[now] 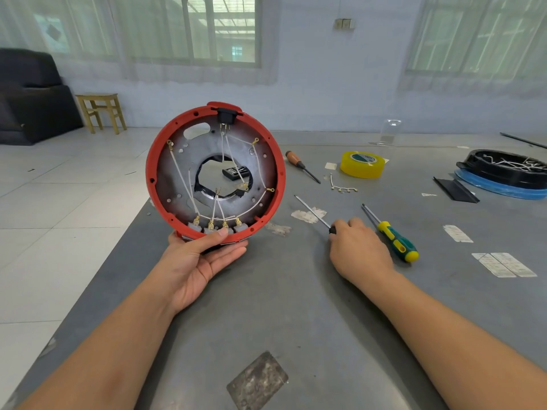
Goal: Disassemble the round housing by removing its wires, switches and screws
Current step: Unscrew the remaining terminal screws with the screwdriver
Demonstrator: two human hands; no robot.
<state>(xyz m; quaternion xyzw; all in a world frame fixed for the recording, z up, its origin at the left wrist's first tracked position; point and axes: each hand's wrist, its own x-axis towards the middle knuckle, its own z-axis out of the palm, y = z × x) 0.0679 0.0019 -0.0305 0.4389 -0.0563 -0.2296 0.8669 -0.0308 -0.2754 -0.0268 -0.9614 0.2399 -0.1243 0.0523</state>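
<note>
Housing (215,173), a light-looking, stiff red ring with thin snaggable wires (189,187), stands upright left of centre, its lower rim pinched by left hand (196,261) while right hand (359,250) clasps a screwdriver (313,213) on the worktop (296,321).

Yellow tape roll (362,164); wooden stool (101,112); sofa (32,96)

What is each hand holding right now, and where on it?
Left hand holds the red round housing upright by its bottom rim. Right hand grips the handle of a thin screwdriver lying on the table.
</note>
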